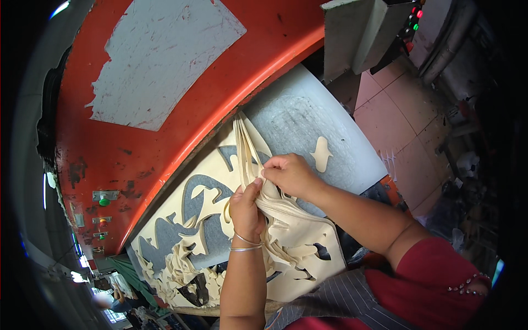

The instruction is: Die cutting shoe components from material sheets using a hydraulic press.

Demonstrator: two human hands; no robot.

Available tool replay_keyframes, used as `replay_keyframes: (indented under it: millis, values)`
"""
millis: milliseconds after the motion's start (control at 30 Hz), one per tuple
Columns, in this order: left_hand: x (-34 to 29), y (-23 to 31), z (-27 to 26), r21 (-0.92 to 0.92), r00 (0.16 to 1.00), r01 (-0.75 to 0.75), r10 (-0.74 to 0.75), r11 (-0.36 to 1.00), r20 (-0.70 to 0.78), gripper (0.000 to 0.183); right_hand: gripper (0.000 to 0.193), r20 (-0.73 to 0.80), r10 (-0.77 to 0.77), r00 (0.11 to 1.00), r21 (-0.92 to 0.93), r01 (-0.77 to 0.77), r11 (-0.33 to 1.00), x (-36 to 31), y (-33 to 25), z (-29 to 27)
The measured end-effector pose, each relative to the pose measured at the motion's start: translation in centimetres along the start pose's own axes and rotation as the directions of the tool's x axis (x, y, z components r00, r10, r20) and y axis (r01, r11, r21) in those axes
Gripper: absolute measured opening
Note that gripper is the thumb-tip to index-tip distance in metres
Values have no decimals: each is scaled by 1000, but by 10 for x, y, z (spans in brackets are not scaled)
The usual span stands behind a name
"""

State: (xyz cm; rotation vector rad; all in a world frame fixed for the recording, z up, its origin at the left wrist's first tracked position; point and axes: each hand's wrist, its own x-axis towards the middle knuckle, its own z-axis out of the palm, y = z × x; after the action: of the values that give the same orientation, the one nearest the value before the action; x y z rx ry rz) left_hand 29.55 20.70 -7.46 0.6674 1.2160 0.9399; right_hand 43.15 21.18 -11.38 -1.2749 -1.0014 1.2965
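Note:
A thick stack of cream sheets with cut-out holes drapes toward me, its far end gathered into narrow folded strips. My left hand, with silver bangles at the wrist, is closed around the gathered layers, thumb on top. Just to its right, my right hand pinches the same layers between thumb and fingers. Left of the bundle, more cream sheet with large curved openings lies flat. One small cut piece rests alone to the right. The palm sides of both hands are hidden.
A scuffed pale board lies under the sheets. Over its far side stands a large red machine body with push buttons. Loose cream scraps pile at the near left. Tiled floor shows at right; another person is far lower left.

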Motion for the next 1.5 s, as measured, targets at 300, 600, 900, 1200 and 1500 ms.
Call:
replay_keyframes:
  millis: [300, 600, 900, 1200, 1500]
  values:
    - [2, 0, -1, 48, 998, 21, -18, 999, -62, 20, 20, 9, 64, 998, -12, -64, 998, -1, -2, -1]
    - [0, -2, 5, 123, 996, -3, 13, 992, -83, 16, 27, 1, 105, 994, 17, -105, 994, -2, -11, -2]
    - [-3, -5, 8, 64, 997, -7, 12, 998, -74, 15, 19, -114, -34, 993, -247, 5, 969, 3, -2, -13]
    - [-3, -8, 9, 128, 993, -107, 111, 986, -26, 15, 24, -56, -334, 941, -349, 295, 889, -3, -21, -13]
    - [-2, -9, 8, 168, 997, -70, 77, 983, -32, 17, 23, 90, -8, 996, -212, 27, 977, 9, -3, -11]
